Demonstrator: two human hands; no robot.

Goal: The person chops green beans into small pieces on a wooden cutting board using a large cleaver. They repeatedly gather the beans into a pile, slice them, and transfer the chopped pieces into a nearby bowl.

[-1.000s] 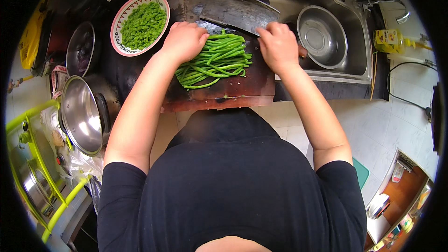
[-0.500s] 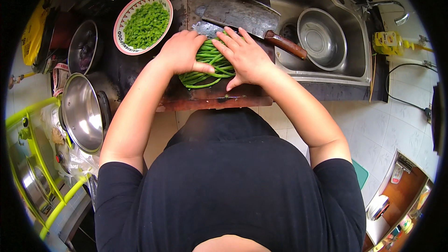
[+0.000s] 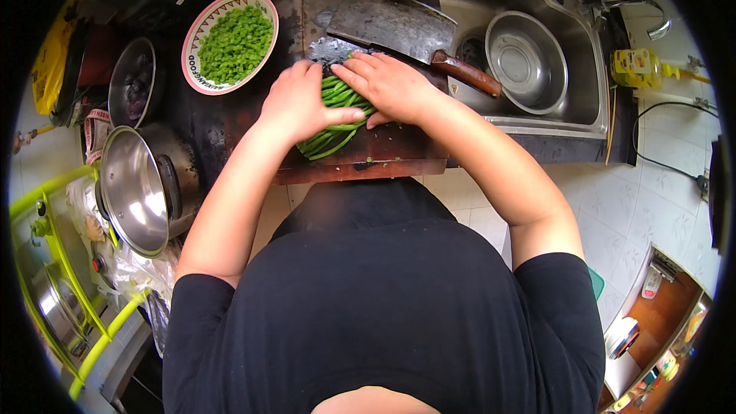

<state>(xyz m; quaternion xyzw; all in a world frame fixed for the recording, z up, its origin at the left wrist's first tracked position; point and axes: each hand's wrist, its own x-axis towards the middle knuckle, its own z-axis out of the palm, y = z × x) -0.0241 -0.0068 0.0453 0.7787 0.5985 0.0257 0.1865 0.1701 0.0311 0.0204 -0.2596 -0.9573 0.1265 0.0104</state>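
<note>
Cupping a bundle of long green beans (image 3: 336, 96) from either side, the left hand (image 3: 295, 103) and right hand (image 3: 392, 87) lie loosely spread, thumbs held away from the fingers; the beans are between them, neither hand wrapped round the bundle. The beans rest on a dark wooden board (image 3: 399, 147). Beyond the right hand lies a cleaver (image 3: 391, 24), its wooden handle (image 3: 468, 74) pointing toward the sink (image 3: 579, 103), which holds a metal basin (image 3: 529, 61). Dark printed capitals and a row of small triangles run round the pink-edged bowl (image 3: 192, 37) of chopped green pieces (image 3: 235, 44). A yellow bottle (image 3: 638, 69) wears a label too small to make out; a packet (image 3: 96, 135) at left also carries lettering.
</note>
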